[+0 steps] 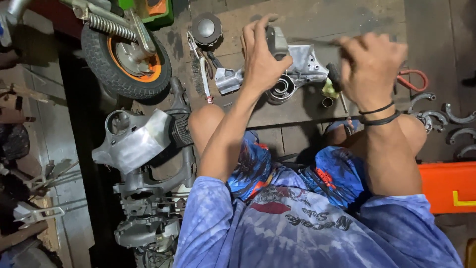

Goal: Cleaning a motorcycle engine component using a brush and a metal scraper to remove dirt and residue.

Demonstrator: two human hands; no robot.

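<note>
Your left hand (262, 59) is clamped over the top of a bare-metal casting (302, 67), which lies on the floor at twelve o'clock from your knees, its round bore (281, 88) facing you. Your right hand (369, 67), at two o'clock, is blurred; its grip is closed into a fist, apparently around a thin rod or tool shaft, though you cannot tell exactly what it holds.

Risks from here: the casting rests on an uneven floor, so a push or blow from the right could rock it and pinch your left fingers (253, 30). A screwdriver (337, 82) lies just beside the casting at three o'clock, and curved metal pieces (436, 116) lie farther right; a slip could scatter them. Your bare knees sit close to the work.
</note>
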